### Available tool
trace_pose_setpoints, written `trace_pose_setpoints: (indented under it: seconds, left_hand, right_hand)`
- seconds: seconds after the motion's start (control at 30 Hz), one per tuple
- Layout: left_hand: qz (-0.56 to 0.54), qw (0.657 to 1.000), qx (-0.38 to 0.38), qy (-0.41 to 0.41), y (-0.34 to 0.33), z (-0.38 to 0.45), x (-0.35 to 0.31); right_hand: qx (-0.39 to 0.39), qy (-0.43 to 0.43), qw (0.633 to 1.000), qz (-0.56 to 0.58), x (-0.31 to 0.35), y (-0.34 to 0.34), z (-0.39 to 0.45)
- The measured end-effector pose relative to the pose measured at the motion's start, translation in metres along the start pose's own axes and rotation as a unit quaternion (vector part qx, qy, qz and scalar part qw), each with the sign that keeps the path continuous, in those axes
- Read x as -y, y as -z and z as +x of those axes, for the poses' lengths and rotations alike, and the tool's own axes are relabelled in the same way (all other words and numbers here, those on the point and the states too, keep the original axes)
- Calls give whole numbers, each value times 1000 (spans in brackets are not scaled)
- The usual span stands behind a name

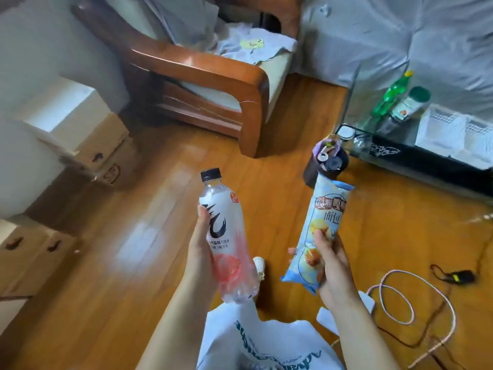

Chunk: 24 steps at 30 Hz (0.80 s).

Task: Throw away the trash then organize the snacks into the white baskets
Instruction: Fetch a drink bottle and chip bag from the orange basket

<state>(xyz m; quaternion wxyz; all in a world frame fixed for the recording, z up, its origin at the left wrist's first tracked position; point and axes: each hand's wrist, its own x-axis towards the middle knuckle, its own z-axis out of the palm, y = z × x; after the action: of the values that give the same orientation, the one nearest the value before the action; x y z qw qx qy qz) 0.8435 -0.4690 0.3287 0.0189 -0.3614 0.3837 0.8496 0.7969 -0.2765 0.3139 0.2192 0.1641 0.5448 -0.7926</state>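
Out over the wooden floor [149, 236], both hands are carrying something: the left hand [201, 249] is wrapping its fingers [202, 213] around a clear plastic bottle [226, 236] with a black cap and a pink-and-white label, holding it upright with a slight tilt, cap pointing away from the person. The right hand [332, 265] is gripping a pale blue snack packet [320, 231] low on its body, thumb across the front, and the packet is standing tall with its crimped top edge up. Bottle and packet are hanging side by side, apart from each other. Just beyond the packet's top, a dark round bin [325, 166] is sitting on the floor with bits of rubbish showing inside it. Further right, a low black table [426, 158] is carrying a white basket [458, 132], with a green bottle [392, 94] and a green-lidded jar [412, 102] standing near its far edge. Below the arms, a white bag [266, 343] with teal lettering is lying near the person. To the right, a white cable [416, 300] is looping across the floor beside a small dark device [458, 277]. A wooden armchair [213, 76] is standing at the back, and cardboard boxes [101, 150] are stacked along the left.
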Motion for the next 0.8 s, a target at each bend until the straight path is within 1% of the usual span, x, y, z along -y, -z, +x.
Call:
trace_pose_setpoints:
  seconds: [0.13, 0.2, 0.33, 0.57, 0.7, 0.8]
  left_hand:
    - [41, 998, 33, 18, -64, 56, -22]
    - [63, 996, 60, 25, -96, 81, -31]
    - [97, 989, 105, 43, -149, 120, -37]
    - [179, 970, 145, 83, -233, 171, -22]
    - [203, 961, 159, 98, -290, 202, -3]
    - [217, 957, 171, 86, -341, 224, 15]
  right_hand:
    - [-41, 30, 998, -31, 45, 10, 47]
    - [-64, 48, 996, -42, 65, 16, 67]
    - [-124, 76, 989, -36, 91, 37, 94]
    - [-216, 79, 973, 18, 122, 90, 132]
    - [-238, 72, 968, 22, 150, 132, 165]
    - [-248, 76, 966, 11, 176, 169, 193]
